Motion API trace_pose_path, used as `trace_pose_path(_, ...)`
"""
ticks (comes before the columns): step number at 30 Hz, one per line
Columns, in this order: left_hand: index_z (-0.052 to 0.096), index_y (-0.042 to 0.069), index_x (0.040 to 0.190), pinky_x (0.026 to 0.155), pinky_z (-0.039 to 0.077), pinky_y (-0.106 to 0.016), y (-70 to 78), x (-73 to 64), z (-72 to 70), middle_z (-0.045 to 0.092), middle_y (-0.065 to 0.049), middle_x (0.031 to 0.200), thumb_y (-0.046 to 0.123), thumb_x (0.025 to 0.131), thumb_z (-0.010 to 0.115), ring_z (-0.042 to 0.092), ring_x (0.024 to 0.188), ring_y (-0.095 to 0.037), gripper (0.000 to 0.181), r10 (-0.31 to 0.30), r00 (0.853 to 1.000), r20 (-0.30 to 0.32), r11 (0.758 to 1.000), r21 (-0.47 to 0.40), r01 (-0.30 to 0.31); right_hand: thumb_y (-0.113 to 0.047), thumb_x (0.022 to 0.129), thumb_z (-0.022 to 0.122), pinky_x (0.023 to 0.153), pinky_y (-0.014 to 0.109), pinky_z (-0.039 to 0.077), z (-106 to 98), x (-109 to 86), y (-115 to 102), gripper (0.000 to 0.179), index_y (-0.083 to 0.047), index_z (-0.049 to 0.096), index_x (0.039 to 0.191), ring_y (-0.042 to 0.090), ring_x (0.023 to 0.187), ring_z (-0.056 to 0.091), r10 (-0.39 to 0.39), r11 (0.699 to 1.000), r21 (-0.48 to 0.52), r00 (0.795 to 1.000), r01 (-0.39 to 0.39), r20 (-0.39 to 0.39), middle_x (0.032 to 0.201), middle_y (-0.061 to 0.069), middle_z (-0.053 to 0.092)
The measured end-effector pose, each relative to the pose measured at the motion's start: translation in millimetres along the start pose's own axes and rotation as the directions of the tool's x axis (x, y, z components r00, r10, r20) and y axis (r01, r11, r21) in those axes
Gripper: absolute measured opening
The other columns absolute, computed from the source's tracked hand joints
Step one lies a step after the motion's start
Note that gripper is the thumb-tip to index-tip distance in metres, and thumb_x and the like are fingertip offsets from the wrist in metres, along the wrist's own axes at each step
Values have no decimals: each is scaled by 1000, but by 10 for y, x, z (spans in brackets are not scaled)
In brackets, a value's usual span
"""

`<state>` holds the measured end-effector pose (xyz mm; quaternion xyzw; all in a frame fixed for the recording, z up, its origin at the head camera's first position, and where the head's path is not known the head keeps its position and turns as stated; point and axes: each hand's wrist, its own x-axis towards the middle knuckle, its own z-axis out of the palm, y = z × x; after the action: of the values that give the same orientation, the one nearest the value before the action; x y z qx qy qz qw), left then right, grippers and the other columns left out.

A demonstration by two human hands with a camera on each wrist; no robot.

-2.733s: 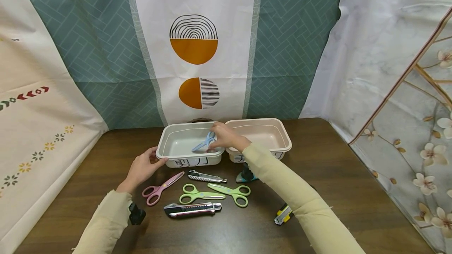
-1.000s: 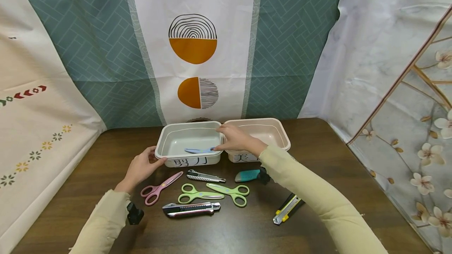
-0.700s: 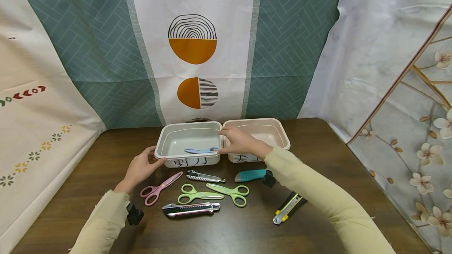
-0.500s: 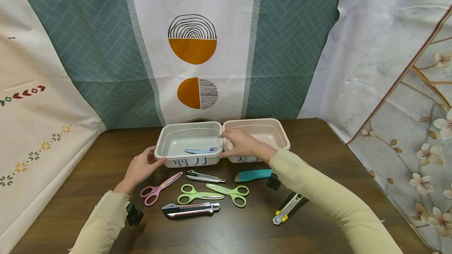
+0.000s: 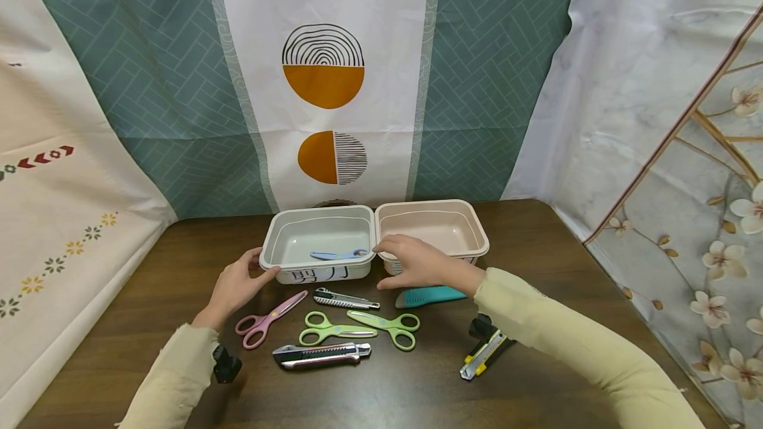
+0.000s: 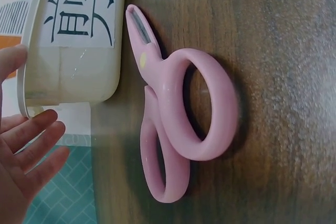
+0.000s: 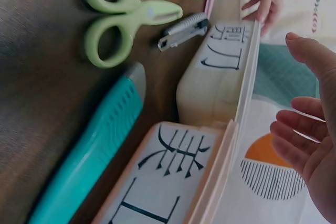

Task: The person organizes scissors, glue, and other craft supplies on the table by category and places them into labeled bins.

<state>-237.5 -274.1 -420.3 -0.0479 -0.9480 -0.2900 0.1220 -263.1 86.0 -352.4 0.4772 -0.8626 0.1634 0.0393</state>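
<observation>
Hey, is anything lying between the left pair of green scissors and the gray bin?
Yes, the small silver cutter lies between those green scissors and the gray bin. Lifting over it should probably work.

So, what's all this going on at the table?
A person is handling scissors and cutters around two bins. The left hand rests on the left end of the pale grey bin, which holds blue scissors. The right hand is open and holds nothing, near the beige bin. On the table lie pink scissors, two green scissors, a teal cutter, a yellow-and-black cutter, a small silver cutter and a larger black-and-silver cutter.
</observation>
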Motion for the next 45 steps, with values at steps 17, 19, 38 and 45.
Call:
trace_pose_path(17, 44, 0, 126, 78, 43, -51, -23, -4, -5, 61, -21, 109, 43, 83, 62, 58, 97, -34, 64, -10, 1000, -3, 1000, -2, 10, -44, 75, 70, 92, 29, 40, 250, -320, -104, 62, -5, 54, 120, 15, 108, 50, 3, 1000, 24, 999, -4, 40, 116, 2, 54)
trace_pose_path(19, 44, -1, 126, 78, 43, -51, -19, -4, -10, 61, -21, 108, 43, 83, 62, 58, 97, -34, 64, -9, 1000, -3, 1000, -4, 9, -45, 75, 70, 92, 29, 40, 293, -359, -109, 63, -5, 54, 121, 15, 109, 50, 15, 999, 27, 999, -16, 45, 117, 3, 53)
trace_pose_path(38, 45, -1, 126, 77, 44, -50, -1, 0, 7, 61, -21, 107, 42, 82, 63, 59, 96, -34, 64, -8, 1000, -2, 1000, -16, 8, -43, 70, 73, 82, 28, 44, 646, -653, -133, 58, -3, 58, 109, 15, 94, 54, 103, 993, 57, 994, -105, 36, 103, 4, 57)
trace_pose_path(45, 45, -1, 125, 78, 43, -50, 3, 3, 10, 61, -21, 107, 42, 82, 63, 59, 96, -34, 64, -11, 1000, -8, 1000, -10, 11, -45, 68, 74, 85, 29, 43, 743, -734, -131, 60, -6, 57, 109, 16, 100, 51, 136, 990, 30, 990, -137, 47, 104, 1, 54)
